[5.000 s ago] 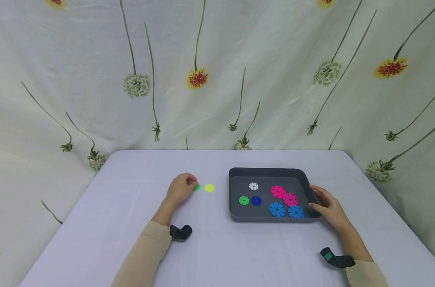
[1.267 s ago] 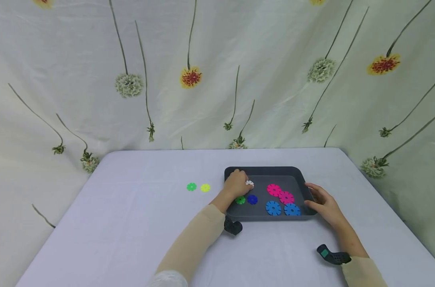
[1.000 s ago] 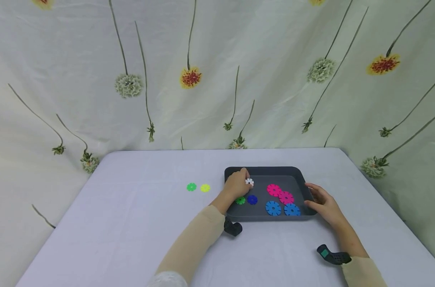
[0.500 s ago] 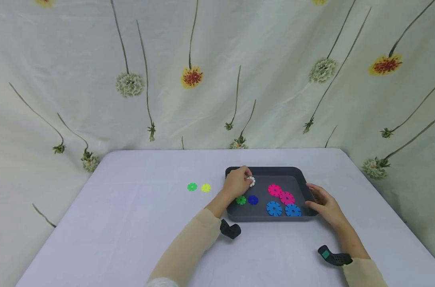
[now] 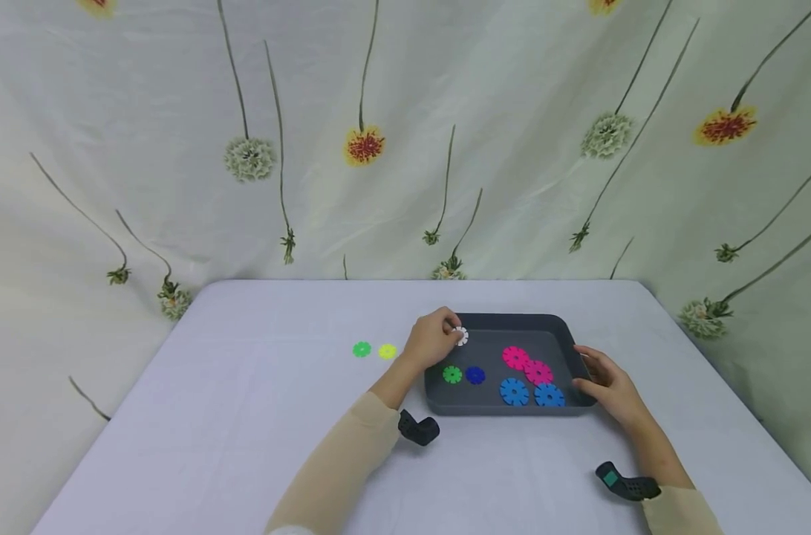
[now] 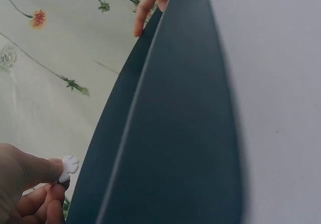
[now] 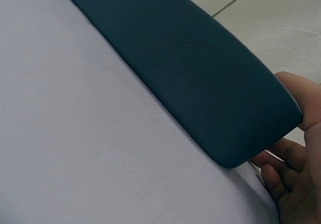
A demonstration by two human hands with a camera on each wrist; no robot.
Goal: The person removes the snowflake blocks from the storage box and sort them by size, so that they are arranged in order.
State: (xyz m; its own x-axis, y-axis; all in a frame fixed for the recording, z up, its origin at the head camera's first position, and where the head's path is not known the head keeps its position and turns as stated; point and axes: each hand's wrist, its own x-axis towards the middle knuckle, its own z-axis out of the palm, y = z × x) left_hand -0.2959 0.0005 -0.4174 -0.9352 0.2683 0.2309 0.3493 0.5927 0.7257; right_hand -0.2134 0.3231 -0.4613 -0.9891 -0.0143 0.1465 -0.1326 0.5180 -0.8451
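Observation:
My left hand (image 5: 432, 338) pinches a white notched disc (image 5: 462, 336) between thumb and fingertips, over the back left corner of a dark grey tray (image 5: 506, 409). In the left wrist view that white disc (image 6: 69, 168) shows at the fingertips, above the level of the tray wall (image 6: 185, 113). My right hand (image 5: 613, 386) grips the tray's right end; in the right wrist view the thumb lies at the rim and the fingers curl below the tray's corner. Inside the tray lie a green disc (image 5: 452, 374), a dark blue disc (image 5: 475, 375), two pink discs (image 5: 515, 357) and two larger blue discs (image 5: 514, 391).
On the white tablecloth (image 5: 245, 416), left of the tray, lie a light green disc (image 5: 362, 349) and a yellow disc (image 5: 388, 351). A flower-patterned cloth (image 5: 526, 208) hangs behind the table.
My left hand set down the light green disc beside the yellow one, moved into the tray, took hold of the white disc and lifted it leftward. My right hand stays on the tray.

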